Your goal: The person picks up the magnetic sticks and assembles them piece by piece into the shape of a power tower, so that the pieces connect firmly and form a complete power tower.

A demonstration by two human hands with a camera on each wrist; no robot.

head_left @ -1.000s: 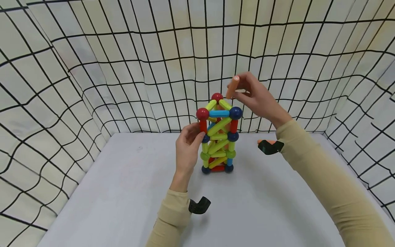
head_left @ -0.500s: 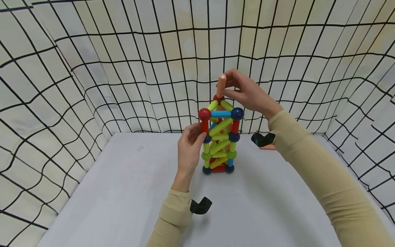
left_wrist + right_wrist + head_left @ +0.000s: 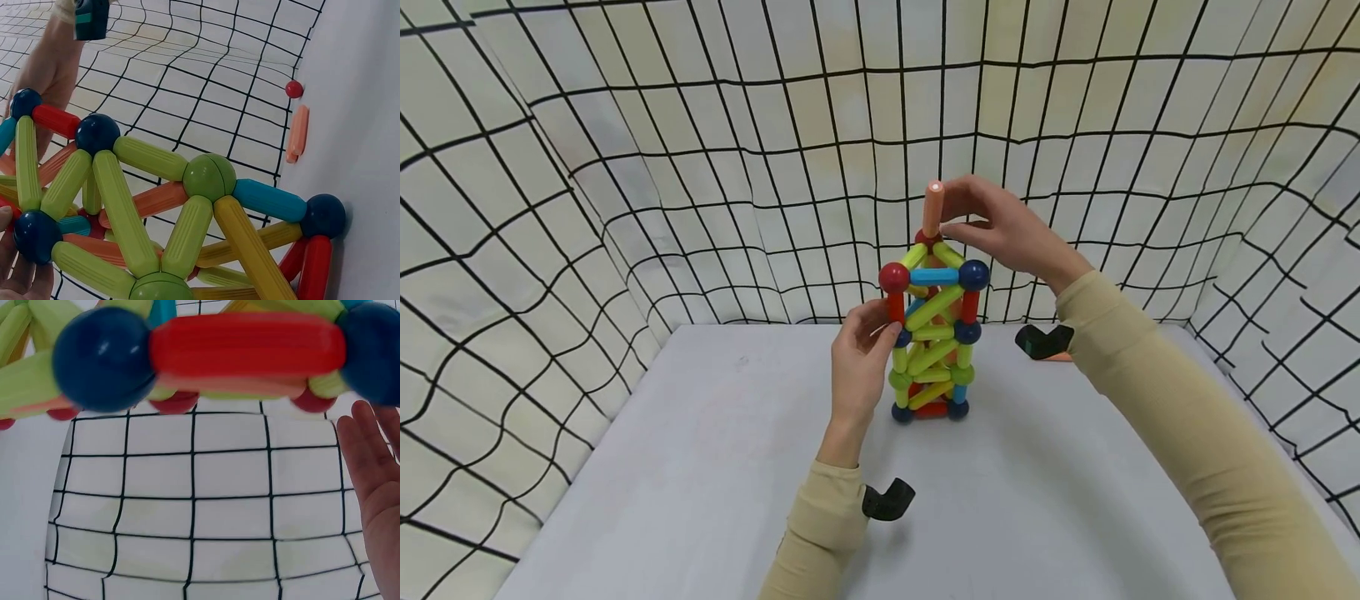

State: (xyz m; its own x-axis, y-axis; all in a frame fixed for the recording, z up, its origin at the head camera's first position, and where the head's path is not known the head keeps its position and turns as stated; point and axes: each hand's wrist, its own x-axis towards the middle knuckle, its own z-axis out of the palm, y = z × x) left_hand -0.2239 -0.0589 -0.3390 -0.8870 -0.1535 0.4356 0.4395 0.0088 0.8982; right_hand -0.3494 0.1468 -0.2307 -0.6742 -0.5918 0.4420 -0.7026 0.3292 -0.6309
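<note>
A tower of coloured magnetic rods and balls [image 3: 934, 310] stands upright on the table. My left hand [image 3: 859, 375] holds its left side, thumb and fingers at a red rod and the dark blue ball under it. In the left wrist view, those fingers lie around a dark blue ball [image 3: 37, 236]. At the tower's top rear, an orange magnetic rod [image 3: 933, 208] stands on end at the red ball [image 3: 927, 238]. My right hand [image 3: 1003, 225] pinches this rod from the right; its fingertips are partly hidden behind it. The right wrist view cuts off most of that hand.
Orange rods [image 3: 299, 131] and a loose red ball [image 3: 294, 89] lie on the white table [image 3: 700, 467], to the tower's right. In the head view, the right wrist's black camera [image 3: 1043, 342] covers part of them. Black-gridded walls [image 3: 775, 167] enclose the table's back and sides.
My right hand has brought the orange rod leftward from beside the tower to the top red ball, turning it from tilted to upright. The left hand keeps its hold.
</note>
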